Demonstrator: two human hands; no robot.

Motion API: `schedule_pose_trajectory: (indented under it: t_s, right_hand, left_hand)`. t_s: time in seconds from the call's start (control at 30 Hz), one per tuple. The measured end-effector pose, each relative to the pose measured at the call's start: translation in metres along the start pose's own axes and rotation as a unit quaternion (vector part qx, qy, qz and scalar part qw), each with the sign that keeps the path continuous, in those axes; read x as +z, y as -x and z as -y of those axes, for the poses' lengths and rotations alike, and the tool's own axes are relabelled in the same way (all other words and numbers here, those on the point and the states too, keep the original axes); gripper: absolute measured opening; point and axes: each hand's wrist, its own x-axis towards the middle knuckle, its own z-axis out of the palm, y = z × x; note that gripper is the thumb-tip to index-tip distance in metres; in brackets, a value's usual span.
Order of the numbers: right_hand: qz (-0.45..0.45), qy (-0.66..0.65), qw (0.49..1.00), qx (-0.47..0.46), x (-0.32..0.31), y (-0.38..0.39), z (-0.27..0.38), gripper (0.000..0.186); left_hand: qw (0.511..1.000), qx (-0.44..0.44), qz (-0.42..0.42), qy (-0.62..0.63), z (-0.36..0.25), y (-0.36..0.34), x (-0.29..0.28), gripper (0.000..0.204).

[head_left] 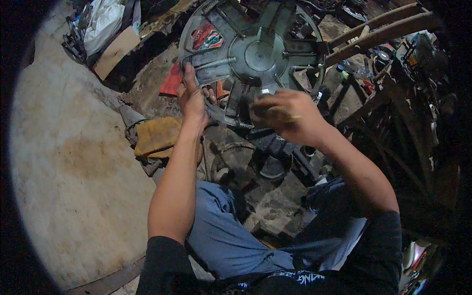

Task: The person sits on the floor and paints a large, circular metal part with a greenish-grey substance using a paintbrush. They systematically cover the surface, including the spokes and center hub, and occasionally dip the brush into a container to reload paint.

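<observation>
A round, grey spoked wheel cover (259,56) stands in front of me, its hub in the middle and openings between the spokes. My left hand (193,101) grips its left rim. The thumb lies over the near face, and fingertips show behind through an opening. Against the lower spokes is my right hand (297,114), smeared by motion. Its fingers are closed round something small, dark and yellowish-brown, too blurred to name.
A dirty yellow cloth (157,136) lies beside my left forearm, near a pale board (78,172). Wooden bars (381,29) jut in at the upper right over cluttered parts. A dark round part (273,164) sits below the wheel cover.
</observation>
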Motion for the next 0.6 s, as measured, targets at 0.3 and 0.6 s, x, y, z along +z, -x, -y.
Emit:
schedule_pose_trajectory:
  t_s: [0.3,0.6]
  right_hand:
    - [-0.052,-0.167,0.984,-0.040,0.002,0.002,0.014,0.037]
    - [-0.074,-0.057,0.995,-0.017,0.010,0.006,0.010,0.035]
  left_hand:
    - [1.000,0.026,-0.004,-0.017,0.007,-0.007,-0.004,0.058]
    - [0.999,0.049,0.020,-0.003,-0.007,0.004,0.001,0.061]
